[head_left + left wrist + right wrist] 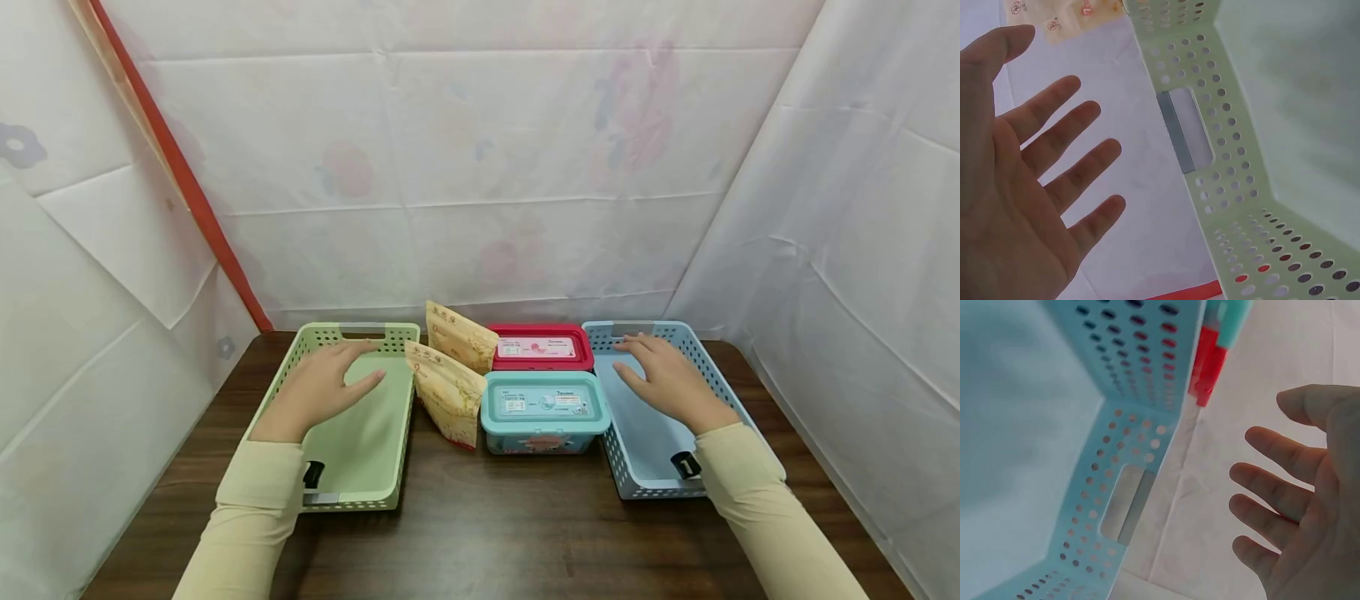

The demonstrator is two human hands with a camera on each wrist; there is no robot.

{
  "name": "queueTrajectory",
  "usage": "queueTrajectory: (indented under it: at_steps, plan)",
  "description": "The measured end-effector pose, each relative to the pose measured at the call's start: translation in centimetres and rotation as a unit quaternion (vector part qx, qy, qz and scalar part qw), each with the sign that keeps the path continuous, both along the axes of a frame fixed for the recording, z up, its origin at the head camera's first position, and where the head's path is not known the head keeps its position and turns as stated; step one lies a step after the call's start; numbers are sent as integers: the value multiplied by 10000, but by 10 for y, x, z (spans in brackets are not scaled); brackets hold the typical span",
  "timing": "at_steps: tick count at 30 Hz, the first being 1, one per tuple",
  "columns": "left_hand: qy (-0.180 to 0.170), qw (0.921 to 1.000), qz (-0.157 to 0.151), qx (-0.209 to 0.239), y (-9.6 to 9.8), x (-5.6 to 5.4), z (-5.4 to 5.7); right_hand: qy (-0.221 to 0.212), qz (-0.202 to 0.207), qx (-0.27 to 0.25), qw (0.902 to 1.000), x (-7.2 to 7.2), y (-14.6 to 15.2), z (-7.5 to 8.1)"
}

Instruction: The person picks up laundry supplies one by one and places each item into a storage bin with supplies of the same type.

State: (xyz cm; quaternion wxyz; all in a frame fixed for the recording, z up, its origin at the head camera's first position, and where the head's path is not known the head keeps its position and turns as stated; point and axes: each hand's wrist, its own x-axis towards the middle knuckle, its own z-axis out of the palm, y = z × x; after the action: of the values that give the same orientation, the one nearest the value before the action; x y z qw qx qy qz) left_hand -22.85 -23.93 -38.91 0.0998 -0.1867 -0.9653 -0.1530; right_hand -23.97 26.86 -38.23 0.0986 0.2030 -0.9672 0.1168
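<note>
My left hand hovers over a green perforated plastic basket, its fingers spread and holding nothing. In the left wrist view the fingers are apart from the basket's wall and its handle slot. Above a blue perforated basket hangs my right hand, also holding nothing. The right wrist view has its fingers relaxed and clear of the blue basket's rim. Both baskets have nothing visible inside. Between them stand two yellow pouches, a front one and a rear one.
Beside the pouches sits a teal lidded box, with a red lidded box behind it. The teal box is close against the blue basket. Everything stands on a dark wooden table, enclosed by white patterned sheeting at the back and sides.
</note>
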Motion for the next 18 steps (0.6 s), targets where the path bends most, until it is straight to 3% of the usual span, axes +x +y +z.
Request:
queueTrajectory:
  at_steps: [8, 18]
  plan:
    - [-248, 9989, -134, 376, 2, -1, 1, -75, 87, -152, 9998, 5, -8, 7]
    - [-450, 9965, -254, 652, 2, -6, 1, 125, 385, -314, 9987, 3, -17, 5]
